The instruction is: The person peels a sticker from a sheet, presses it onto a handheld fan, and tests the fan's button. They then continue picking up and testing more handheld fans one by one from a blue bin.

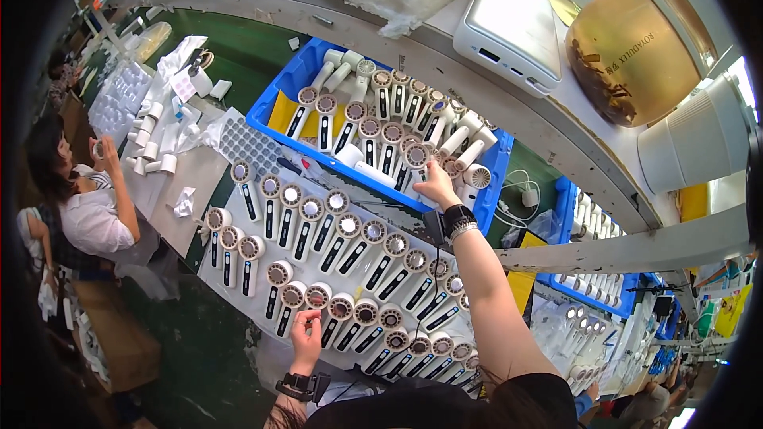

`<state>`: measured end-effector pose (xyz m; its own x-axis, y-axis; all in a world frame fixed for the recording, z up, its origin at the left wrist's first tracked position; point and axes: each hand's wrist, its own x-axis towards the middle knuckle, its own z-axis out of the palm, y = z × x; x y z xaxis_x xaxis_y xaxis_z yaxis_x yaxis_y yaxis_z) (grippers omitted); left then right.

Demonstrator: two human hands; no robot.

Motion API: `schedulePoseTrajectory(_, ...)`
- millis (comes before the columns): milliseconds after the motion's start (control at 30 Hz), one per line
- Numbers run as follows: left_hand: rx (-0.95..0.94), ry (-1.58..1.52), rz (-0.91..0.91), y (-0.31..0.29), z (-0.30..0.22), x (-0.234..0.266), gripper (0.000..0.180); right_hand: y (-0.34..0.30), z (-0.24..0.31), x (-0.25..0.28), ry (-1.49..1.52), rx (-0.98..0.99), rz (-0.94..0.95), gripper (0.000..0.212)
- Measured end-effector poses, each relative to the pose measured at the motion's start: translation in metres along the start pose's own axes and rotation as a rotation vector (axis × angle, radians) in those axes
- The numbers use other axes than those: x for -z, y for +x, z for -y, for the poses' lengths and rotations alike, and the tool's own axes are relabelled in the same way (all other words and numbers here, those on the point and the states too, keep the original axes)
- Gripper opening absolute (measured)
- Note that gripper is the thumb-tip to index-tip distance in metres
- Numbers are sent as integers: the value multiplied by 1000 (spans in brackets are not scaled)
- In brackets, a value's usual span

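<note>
My right hand reaches over the near edge of a blue bin, fingers closed on a white handheld fan with a round grille head. More white handheld fans lie heaped in the bin, many with a dark strip along the handle. My left hand hovers by the near rows of fans on the table, close to one fan head. Its fingers are curled together, and whatever they may hold cannot be made out. Several rows of fans lie side by side between my hands and beyond.
A shelf edge runs above the bin, carrying a white box-shaped device and a glass jug of amber liquid. A grey tray lies left of the bin. A co-worker sits at the left. More blue bins stand right.
</note>
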<state>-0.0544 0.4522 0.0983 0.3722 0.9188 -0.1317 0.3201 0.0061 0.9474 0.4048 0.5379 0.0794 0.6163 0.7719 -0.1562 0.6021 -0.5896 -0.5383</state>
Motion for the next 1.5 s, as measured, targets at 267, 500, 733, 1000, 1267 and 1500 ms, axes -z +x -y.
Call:
schedulePoseTrajectory(267,32,-50,-3,4,13,-2,12,-24,-13,20,553,116,-29,53)
schedulePoseTrajectory(500,60,-105,19,7,13,-9,12,-49,11,67,1887,94,461,46)
schedulePoseTrajectory(733,72,-123,33,4,9,-9,13,-59,8,68,1906,166,411,44)
schedulePoseTrajectory(1000,103,-130,45,5,18,-5,13,-45,-40,39,578,196,-133,54)
schedulePoseTrajectory(1267,91,-98,73,5,10,-7,12,-30,-30,19,132,-13,-69,55)
schedulePoseTrajectory(1500,91,-110,79,5,14,-8,12,-12,-40,12,34,-63,51,55)
